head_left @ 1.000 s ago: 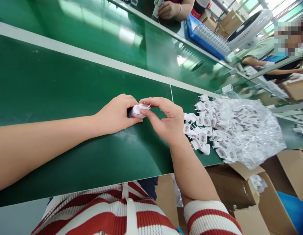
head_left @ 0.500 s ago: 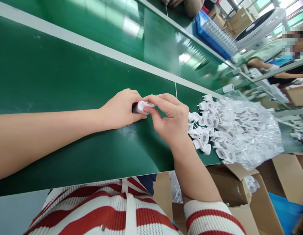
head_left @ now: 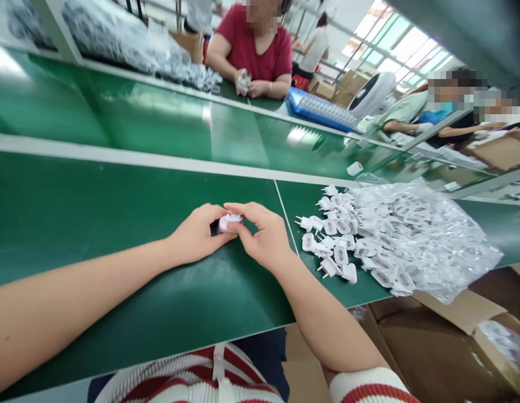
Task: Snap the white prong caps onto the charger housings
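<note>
Both hands meet over the green bench (head_left: pixel 150 302), around a small white plug housing (head_left: pixel 228 223), perhaps a charger shell. My left hand (head_left: pixel 196 234) is closed round its left side, thumb along the near edge. From the right, my right hand (head_left: pixel 266 234) pinches it between thumb and fingertips. Part of the housing is hidden by the fingers. Right of my right hand lies a loose pile of white plug housings (head_left: pixel 341 254), several with their two pins showing. More of them fill a clear plastic bag (head_left: pixel 461 240) behind.
A pale strip (head_left: pixel 159 161) runs along the bench's far side. One white housing (head_left: pixel 355 168) lies beyond the bag. Below the bench's right edge stand cardboard boxes (head_left: pixel 415 336). Across the bench, a person in a red shirt (head_left: pixel 251 50) handles small parts near a blue tray (head_left: pixel 318 109).
The camera view has tilted up and turned, so the person opposite now shows and my hands sit lower in the picture. Both hands still hold the plug housing, with the fingers slightly shifted.
</note>
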{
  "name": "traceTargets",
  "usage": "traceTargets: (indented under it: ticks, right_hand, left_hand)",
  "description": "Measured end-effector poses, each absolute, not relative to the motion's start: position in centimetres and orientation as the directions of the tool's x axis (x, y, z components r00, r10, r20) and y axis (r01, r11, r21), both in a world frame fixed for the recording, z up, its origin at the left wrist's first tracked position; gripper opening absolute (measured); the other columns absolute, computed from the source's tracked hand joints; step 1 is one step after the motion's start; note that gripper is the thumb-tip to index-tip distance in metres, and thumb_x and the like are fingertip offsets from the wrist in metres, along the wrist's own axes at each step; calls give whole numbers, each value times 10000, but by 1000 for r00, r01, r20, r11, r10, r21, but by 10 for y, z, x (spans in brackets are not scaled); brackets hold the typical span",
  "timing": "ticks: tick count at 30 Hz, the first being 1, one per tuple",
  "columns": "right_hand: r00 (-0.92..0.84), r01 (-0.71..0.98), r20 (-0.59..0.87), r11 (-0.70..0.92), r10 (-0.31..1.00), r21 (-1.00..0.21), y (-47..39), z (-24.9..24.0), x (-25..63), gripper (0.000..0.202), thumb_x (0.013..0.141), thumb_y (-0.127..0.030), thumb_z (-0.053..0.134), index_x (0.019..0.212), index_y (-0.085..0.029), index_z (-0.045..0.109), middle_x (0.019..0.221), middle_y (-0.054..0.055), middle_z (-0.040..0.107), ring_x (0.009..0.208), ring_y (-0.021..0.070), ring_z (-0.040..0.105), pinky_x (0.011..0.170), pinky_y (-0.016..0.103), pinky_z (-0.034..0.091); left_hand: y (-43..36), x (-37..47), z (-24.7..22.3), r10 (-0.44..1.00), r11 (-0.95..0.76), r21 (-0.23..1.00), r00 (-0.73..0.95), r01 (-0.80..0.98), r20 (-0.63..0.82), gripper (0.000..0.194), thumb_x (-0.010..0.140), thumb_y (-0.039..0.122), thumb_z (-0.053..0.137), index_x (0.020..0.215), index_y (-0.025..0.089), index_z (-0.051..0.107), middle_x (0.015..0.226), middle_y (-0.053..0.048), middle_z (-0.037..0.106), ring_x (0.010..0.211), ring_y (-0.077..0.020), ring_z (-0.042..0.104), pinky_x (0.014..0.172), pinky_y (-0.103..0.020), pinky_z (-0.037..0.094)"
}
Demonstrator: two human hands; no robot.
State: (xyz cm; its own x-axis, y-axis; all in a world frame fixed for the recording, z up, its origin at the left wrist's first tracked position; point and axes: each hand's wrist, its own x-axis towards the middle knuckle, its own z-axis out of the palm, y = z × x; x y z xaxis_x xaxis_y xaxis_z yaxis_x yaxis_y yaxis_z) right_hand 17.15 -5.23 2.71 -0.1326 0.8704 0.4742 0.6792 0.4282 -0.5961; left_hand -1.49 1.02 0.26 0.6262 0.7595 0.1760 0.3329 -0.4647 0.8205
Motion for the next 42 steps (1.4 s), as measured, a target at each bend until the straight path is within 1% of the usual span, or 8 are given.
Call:
traceTargets:
  ticks: [6,13,18,23,26,31,34,42]
  right_hand:
    - [-27,643,416,335,909,-689,-46,26,175,532,1032,-382,693,1533,-246,576,1383,76,752,1286,230,699,1112,414,569]
    - [15,649,286,209,958,-732,-35,13,180,547,1047,-482,672,1523,-227,583,1423,112,711,1386,297,601,1117,483,566]
    - [-24,651,190,160,981,-742,-20,-7,177,611,1036,-503,688,1522,-149,580,1481,158,655,1437,334,530,1211,534,485]
    - [-48,677,213,189,976,-712,-15,-9,178,474,1037,-510,684,1403,-208,680,1409,122,671,1365,324,561,1199,538,479]
    - [-49,682,210,186,976,-707,-14,-8,180,419,1044,-506,672,1335,-208,718,1367,116,678,1338,312,565,1180,534,486]
    - [-56,694,279,238,959,-680,-12,-11,183,301,1019,-364,733,1280,-214,742,1299,114,704,1268,280,603,1159,504,492]
    - [-39,684,292,239,956,-689,-11,-10,183,297,984,-247,768,1277,-212,740,1258,99,740,1246,253,635,1146,466,507]
    - [-3,707,315,225,949,-670,-45,-2,177,262,980,-209,751,1242,-215,757,1273,92,784,1259,237,697,1140,439,537]
  left_hand:
    - [39,-15,18,859,-236,869,511,434,-22,469,813,595,762,1070,203,772,961,-45,792,844,-251,702,787,-365,543]
    - [160,-28,35,985,-143,736,21,661,173,471,754,512,793,1074,172,730,997,-47,738,960,-284,654,897,-409,497]
    - [201,-59,44,979,-90,745,-78,661,188,399,770,486,784,918,181,573,925,-25,625,1234,-366,554,1140,-607,392]
    - [195,-60,34,940,-38,770,-240,636,244,502,779,452,785,1049,186,455,1461,-124,501,1505,-551,205,1190,-821,148]
    - [151,-32,18,942,-138,752,-148,645,300,701,839,568,746,1308,156,427,1670,-175,291,1562,-589,89,1245,-756,82]
    - [50,10,-3,751,-641,528,311,557,582,625,981,483,629,1483,186,403,1659,-240,381,1598,-400,302,1306,-605,225]
    - [39,6,-3,648,-743,454,360,492,671,522,1003,461,599,1422,186,454,1585,-256,477,1554,-383,394,1308,-604,233]
    - [76,-9,8,875,-435,768,421,471,238,406,909,647,664,897,241,671,1090,-97,779,1059,-317,689,977,-480,547]
